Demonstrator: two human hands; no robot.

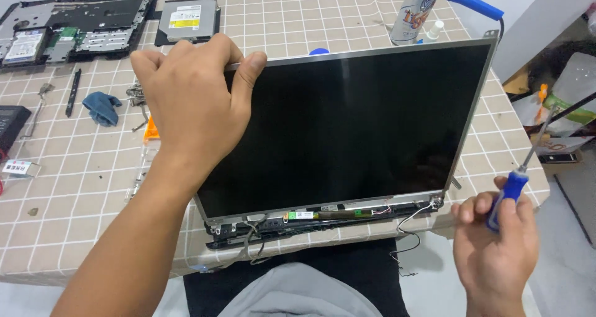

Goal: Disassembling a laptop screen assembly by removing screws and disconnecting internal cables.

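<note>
A bare laptop screen panel point(354, 124) with a dark glass face and thin metal frame stands tilted up on the table. My left hand point(189, 96) grips its top left corner, fingers over the edge. Along the panel's bottom edge lies a black hinge strip point(310, 221) with a small circuit board and loose wires. My right hand point(496, 236) is off the table's right front corner, closed around a blue-handled screwdriver point(518, 174) whose shaft points up and away.
On the checked tablecloth point(81, 186) lie an opened laptop base point(68, 28) at the back left, an optical drive point(188, 19), a blue cloth point(102, 108), loose small metal parts point(136, 96), a can point(413, 19) and a blue-handled soldering iron point(465, 0).
</note>
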